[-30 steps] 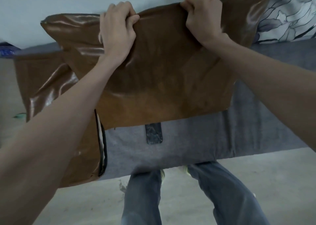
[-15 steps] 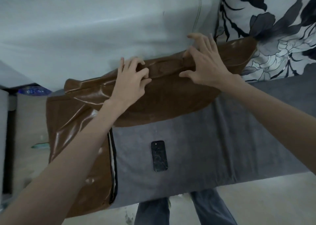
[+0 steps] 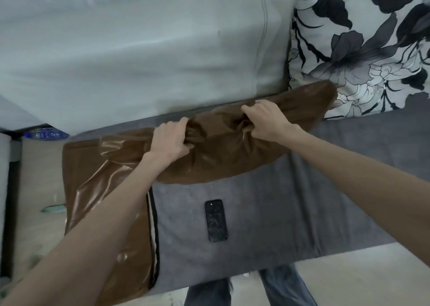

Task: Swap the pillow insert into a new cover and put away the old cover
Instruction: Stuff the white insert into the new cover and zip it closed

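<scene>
Both hands bunch the brown cover point(image 3: 223, 156) at centre frame, on the grey sofa seat point(image 3: 325, 189) against the pale backrest point(image 3: 139, 49). Left hand point(image 3: 171, 141) and right hand point(image 3: 265, 119) each have fingers clenched around a gathered fold, probably to work the fabric along or settle what is inside. Cover is glossy, leather-like, creased between the grips; its right corner touches the floral pillow point(image 3: 360, 49). A second brown piece point(image 3: 104, 201), zipper edge showing, lies lower left. A phone point(image 3: 216, 220) lies below centre.
</scene>
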Motion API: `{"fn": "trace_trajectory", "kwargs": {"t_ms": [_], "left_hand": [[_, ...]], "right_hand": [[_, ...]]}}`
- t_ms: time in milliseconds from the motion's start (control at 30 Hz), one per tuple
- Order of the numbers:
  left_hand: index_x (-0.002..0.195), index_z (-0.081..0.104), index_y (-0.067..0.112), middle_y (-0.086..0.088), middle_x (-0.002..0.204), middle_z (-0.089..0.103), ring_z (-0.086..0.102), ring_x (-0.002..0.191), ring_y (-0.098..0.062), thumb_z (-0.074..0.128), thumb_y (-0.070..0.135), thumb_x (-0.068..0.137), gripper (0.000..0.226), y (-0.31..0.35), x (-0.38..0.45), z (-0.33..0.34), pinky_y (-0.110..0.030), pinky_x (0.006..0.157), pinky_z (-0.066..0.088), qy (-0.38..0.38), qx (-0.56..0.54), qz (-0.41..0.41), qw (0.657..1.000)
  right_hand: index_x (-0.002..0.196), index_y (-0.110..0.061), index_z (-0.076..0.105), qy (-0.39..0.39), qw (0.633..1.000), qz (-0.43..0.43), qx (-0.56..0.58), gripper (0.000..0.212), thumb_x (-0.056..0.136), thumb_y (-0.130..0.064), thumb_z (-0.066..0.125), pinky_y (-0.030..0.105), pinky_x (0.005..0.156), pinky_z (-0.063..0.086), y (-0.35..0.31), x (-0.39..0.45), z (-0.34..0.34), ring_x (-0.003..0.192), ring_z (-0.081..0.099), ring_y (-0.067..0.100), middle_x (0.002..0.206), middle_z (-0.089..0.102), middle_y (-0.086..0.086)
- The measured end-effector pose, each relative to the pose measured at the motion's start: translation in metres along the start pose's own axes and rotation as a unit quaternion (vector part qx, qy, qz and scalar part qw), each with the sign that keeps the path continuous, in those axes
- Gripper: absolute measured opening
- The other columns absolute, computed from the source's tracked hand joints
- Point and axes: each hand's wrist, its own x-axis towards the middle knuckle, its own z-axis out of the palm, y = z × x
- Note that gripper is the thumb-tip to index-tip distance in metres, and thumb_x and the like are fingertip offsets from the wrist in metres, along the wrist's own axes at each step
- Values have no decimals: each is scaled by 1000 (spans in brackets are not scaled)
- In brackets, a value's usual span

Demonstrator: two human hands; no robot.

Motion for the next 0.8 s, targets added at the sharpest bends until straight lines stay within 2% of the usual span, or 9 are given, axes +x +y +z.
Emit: {"fn": "trace_trajectory", "kwargs": {"t_ms": [33,100,233,400,500,567,633,733,800], "left_hand": [[119,55,21,-10,98,70,65,90,-37,75,37,74,52,-3,0,-6,-41,73,52,34,4,15,999],[103,63,21,-7,86,71,66,78,-37,75,27,69,36,-12,-2,-11,-37,62,48,110,2,40,993],[93,64,22,-8,85,70,64,84,-37,62,13,72,23,-3,-3,-5,-34,63,40,76,-13,31,997],[99,68,17,-17,84,71,67,81,-41,64,9,70,30,-23,26,-42,-39,63,49,153,62,27,986],[101,68,16,-20,85,70,65,83,-42,64,12,78,24,-33,49,-63,-42,67,48,168,63,29,983],[115,66,18,-17,103,71,63,100,-37,62,13,85,31,-38,71,-66,-43,85,46,172,38,39,984],[135,55,19,-9,133,61,52,125,-28,59,7,85,52,-36,90,-59,-42,107,32,145,12,46,988],[153,24,15,-6,161,22,16,148,-25,56,4,84,77,-21,100,-29,-46,119,19,68,-19,25,997],[155,11,17,-7,164,0,0,151,-26,55,9,86,83,-14,96,-5,-52,118,16,16,-36,16,999]], "right_hand": [[83,-10,44,27,1000,-3,0,23,78,-24,62,38,67,41,2,1,-3,75,60,37,75,62,15],[81,-9,48,84,996,-8,-14,18,78,-21,62,35,54,35,10,1,-7,64,58,37,66,59,14],[103,-10,56,36,999,3,-26,21,84,-17,53,37,66,40,7,3,0,81,61,37,84,66,15],[86,-10,60,131,991,-3,-12,9,79,-10,56,38,60,38,19,37,-34,71,60,41,73,66,19],[88,-9,60,130,991,-3,-16,9,83,-17,59,34,59,32,34,62,-55,72,61,42,75,65,20],[94,-7,60,112,994,12,-8,13,86,-16,59,36,72,39,41,82,-60,86,62,40,86,67,21],[110,-5,55,67,997,40,-24,28,83,-9,59,42,101,36,44,99,-53,108,56,36,110,64,20],[146,-7,26,-4,996,85,7,77,79,-8,64,50,118,13,41,109,-26,144,20,29,154,26,16],[151,-7,7,-11,996,93,8,92,79,-12,64,52,119,7,39,108,-9,148,1,28,160,3,14]]}}
